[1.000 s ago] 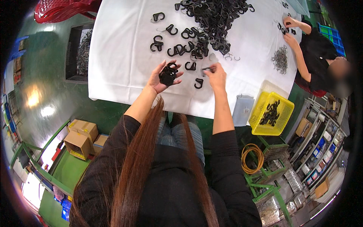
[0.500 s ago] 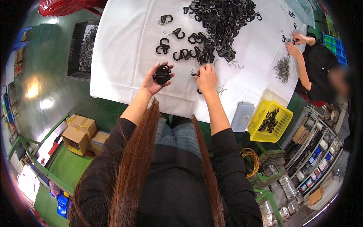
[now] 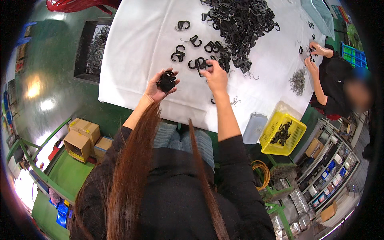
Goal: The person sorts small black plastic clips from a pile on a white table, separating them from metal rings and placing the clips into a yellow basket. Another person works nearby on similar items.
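Note:
My left hand (image 3: 157,89), palm up and fingers curled, cups a bunch of black plastic hooks (image 3: 166,82). To its right, my right hand (image 3: 217,79) is at the near edge of a small group of loose black hooks (image 3: 193,64). Its thumb and forefinger close around one black hook (image 3: 202,65), partly hidden by the fingertips. More single hooks (image 3: 183,25) lie scattered beyond my left hand. A large heap of black hooks (image 3: 244,28) covers the far middle of the white table (image 3: 140,52). Thin metal wire hooks (image 3: 236,101) lie beside my right forearm.
A yellow basket (image 3: 298,138) with black pieces and a grey container (image 3: 255,128) stand at the near right. On the right, another person's hands (image 3: 314,56) work beside a pile of wire hooks (image 3: 297,82). A dark crate (image 3: 80,74) stands left of the table.
My right hand has moved away from me, up to the small group of loose hooks. My left hand still holds its bunch. The whole view has shifted slightly.

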A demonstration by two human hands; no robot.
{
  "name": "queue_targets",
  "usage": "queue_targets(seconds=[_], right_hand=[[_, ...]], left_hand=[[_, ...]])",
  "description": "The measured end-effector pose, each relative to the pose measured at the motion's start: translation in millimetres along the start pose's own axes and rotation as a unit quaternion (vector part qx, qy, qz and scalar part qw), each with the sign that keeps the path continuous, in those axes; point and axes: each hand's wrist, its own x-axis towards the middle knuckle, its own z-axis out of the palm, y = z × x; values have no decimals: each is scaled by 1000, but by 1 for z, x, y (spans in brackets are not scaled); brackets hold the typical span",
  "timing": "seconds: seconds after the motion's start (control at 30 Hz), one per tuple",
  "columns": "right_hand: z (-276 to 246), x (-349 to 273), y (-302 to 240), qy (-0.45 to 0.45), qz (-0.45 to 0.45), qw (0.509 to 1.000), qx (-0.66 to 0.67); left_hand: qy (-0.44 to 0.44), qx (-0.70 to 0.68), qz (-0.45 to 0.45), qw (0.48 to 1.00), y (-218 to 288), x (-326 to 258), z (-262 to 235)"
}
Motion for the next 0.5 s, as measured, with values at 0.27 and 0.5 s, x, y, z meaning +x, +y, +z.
queue_targets(seconds=[0.27,0.5], right_hand=[[45,19,-28,97,-42,964,-246],[46,-12,-35,-60,31,993,98]], left_hand=[[-27,-23,4,999,16,1,-2],[-35,24,-34,999,13,16,17]])
